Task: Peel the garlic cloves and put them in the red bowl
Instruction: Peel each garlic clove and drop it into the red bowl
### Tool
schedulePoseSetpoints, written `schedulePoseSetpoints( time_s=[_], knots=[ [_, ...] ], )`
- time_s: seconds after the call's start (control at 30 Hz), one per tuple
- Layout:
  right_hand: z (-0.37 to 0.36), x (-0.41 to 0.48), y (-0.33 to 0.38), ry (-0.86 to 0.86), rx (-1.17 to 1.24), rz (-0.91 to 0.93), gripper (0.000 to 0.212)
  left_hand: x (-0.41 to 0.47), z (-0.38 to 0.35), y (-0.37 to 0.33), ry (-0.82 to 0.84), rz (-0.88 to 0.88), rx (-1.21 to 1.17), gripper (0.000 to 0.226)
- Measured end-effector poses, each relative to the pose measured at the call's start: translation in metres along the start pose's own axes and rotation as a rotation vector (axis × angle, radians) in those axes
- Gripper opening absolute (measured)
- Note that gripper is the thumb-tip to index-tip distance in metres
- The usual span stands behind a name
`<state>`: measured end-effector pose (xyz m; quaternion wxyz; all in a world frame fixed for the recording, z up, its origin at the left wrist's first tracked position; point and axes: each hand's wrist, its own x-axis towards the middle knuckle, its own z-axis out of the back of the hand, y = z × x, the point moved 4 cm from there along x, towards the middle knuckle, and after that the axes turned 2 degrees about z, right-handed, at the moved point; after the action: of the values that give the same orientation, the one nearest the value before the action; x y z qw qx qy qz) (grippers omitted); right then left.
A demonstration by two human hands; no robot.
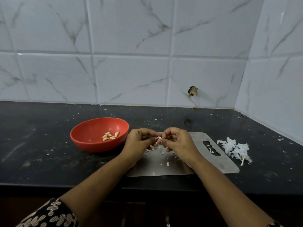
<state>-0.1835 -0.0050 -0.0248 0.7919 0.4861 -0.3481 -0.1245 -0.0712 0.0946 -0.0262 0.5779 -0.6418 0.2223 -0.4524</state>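
A red bowl [91, 138] stands on the black counter, left of my hands, with several peeled garlic cloves [110, 136] lying inside it. Above the steel cutting board [227, 164], my left hand [139, 143] and my right hand [178, 143] meet, fingers curled. Between their fingertips they pinch one small garlic clove [159, 138], mostly hidden by the fingers. Small bits of skin [162, 152] lie on the board below the hands.
A heap of white garlic skins [234, 148] lies on the counter right of the board. The black counter [41, 153] is speckled with skin flakes. Tiled walls close the back and the right side. The counter's front edge runs just below the board.
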Motion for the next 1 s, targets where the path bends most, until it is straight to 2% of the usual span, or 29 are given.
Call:
schedulePoseSetpoints(
  time_s=[0.67, 0.87, 1.0],
  knots=[
    [-0.0018, -0.0007, 0.0009, -0.044, -0.113, 0.106, 0.013, 0.0030, 0.0025, 0.0065, -0.051, 0.006, 0.090, 0.011],
    [-0.0031, -0.0013, 0.0057, -0.107, -0.223, 0.211, 0.014, 0.0043, 0.0031, 0.0076, -0.066, 0.010, 0.075, 0.005],
    [-0.0037, -0.0002, 0.0051, -0.111, -0.195, 0.211, 0.017, 0.0058, 0.0035, 0.0093, -0.084, 0.018, 0.083, 0.007]
  ],
)
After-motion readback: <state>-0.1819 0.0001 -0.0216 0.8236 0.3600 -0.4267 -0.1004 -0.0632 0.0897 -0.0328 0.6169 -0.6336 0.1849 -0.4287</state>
